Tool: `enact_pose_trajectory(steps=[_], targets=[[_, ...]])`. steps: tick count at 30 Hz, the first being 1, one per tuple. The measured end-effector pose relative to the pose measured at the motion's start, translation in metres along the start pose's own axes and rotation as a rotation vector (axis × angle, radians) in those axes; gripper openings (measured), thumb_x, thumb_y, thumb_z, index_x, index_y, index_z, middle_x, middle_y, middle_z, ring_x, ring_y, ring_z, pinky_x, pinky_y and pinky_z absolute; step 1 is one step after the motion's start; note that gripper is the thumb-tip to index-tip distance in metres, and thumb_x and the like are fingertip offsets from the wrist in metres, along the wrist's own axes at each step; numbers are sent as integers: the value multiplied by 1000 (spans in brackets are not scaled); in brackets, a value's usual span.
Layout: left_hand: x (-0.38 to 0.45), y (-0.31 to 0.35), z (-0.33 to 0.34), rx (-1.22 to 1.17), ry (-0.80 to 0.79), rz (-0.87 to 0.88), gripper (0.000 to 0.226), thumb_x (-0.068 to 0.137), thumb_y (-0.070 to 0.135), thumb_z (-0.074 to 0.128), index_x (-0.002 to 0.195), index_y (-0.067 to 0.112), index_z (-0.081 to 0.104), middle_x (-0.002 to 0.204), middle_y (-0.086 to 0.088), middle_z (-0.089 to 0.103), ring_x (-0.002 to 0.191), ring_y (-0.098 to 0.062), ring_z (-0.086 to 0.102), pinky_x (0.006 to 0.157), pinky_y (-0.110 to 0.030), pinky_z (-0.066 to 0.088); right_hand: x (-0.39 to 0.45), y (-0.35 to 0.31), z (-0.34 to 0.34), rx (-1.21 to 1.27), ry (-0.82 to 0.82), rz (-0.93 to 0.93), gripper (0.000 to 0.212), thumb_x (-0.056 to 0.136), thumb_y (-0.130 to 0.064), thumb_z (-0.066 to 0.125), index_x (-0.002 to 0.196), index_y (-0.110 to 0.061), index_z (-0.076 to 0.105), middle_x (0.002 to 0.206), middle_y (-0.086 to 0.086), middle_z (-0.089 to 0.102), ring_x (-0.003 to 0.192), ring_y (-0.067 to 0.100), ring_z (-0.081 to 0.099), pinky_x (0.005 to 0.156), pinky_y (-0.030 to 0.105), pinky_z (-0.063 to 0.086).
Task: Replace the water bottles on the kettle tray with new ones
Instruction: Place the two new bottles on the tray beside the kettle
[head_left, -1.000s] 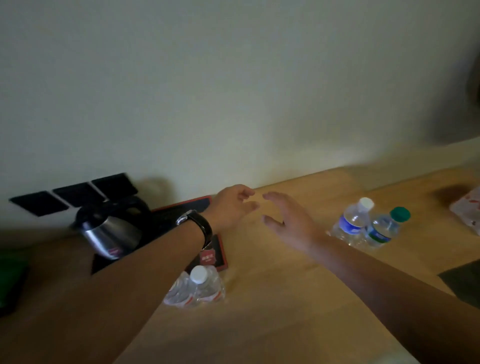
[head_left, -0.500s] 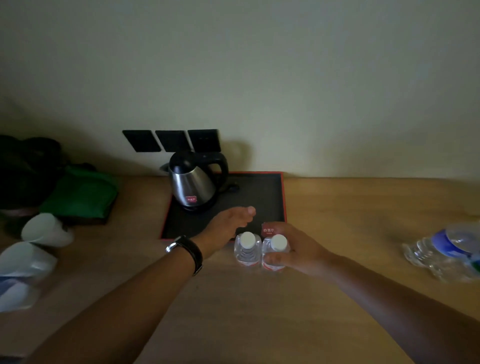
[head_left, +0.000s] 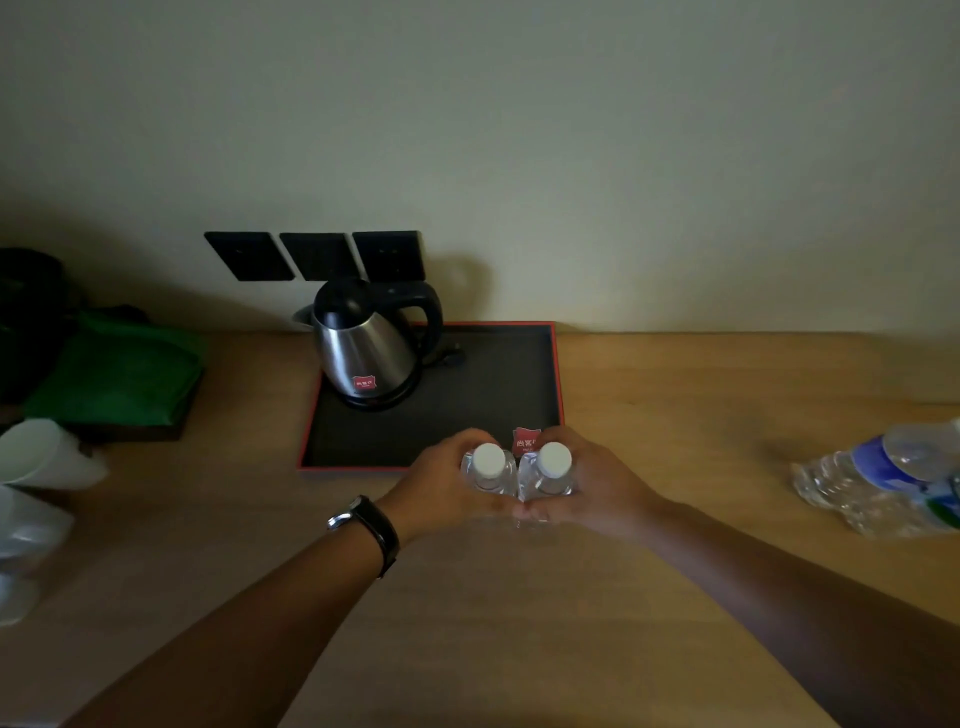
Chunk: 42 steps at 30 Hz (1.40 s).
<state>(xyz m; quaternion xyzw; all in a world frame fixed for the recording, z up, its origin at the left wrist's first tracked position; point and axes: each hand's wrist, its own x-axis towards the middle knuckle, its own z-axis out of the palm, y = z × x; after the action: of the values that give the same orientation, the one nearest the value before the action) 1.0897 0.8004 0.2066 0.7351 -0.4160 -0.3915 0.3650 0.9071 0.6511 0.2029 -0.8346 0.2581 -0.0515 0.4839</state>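
Observation:
Two small clear water bottles with white caps stand upright side by side on the wooden counter, just in front of the black tray's front edge. My left hand (head_left: 441, 488) wraps the left bottle (head_left: 488, 467). My right hand (head_left: 597, 488) wraps the right bottle (head_left: 553, 465). The black tray with a red rim (head_left: 558, 374) lies against the wall and carries a steel kettle (head_left: 366, 348) at its back left. Two other bottles, blue-labelled and crumpled-looking (head_left: 883, 483), lie on the counter at the far right.
Three black wall sockets (head_left: 317, 255) sit above the kettle. A green cloth bundle (head_left: 114, 371) and dark items lie at the left. White paper cups (head_left: 47, 454) lie near the left edge. A small red card (head_left: 523, 441) is on the tray's front right corner.
The view swung left, bringing the tray to the middle. Both hands came in from the sides and closed around the two white-capped bottles.

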Motion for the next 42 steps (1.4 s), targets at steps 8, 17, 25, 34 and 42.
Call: enact_pose_trajectory(steps=[8, 17, 25, 34, 42], targets=[[32, 19, -17, -85, -2, -53, 37, 66, 49, 89, 98, 50, 70, 102, 18, 76, 95, 1, 72, 86, -35, 60, 32, -16, -29, 99, 33, 4, 54, 56, -68, 86, 99, -45, 63, 95, -21, 73, 87, -2, 71, 67, 16, 55], [101, 66, -60, -102, 21, -24, 38, 80, 41, 82, 111, 23, 70, 111, -1, 76, 105, -20, 72, 95, -50, 56, 106, -44, -80, 17, 119, -37, 49, 62, -65, 83, 96, -37, 63, 91, -19, 73, 83, -6, 67, 68, 22, 52], [189, 61, -80, 25, 152, 8, 38, 77, 40, 85, 110, 28, 71, 95, 14, 72, 89, -5, 67, 71, -23, 51, 184, -33, -100, -34, 187, -79, 38, 68, -26, 92, 97, -14, 72, 94, 5, 76, 93, 17, 72, 81, 46, 58], [222, 49, -67, -4, 308, 26, 38, 77, 36, 86, 107, 30, 63, 100, 13, 67, 94, -10, 63, 74, -22, 49, 209, -15, -101, 15, 214, -105, 39, 71, -15, 91, 106, -13, 74, 110, -4, 74, 103, 6, 67, 87, 31, 53], [210, 39, -55, -157, 428, -40, 73, 73, 37, 89, 131, 20, 48, 125, 1, 61, 112, -19, 60, 95, -40, 54, 202, 9, -78, 39, 433, 80, 81, 66, -38, 92, 131, -20, 46, 125, 7, 49, 109, 18, 56, 90, 32, 51]])
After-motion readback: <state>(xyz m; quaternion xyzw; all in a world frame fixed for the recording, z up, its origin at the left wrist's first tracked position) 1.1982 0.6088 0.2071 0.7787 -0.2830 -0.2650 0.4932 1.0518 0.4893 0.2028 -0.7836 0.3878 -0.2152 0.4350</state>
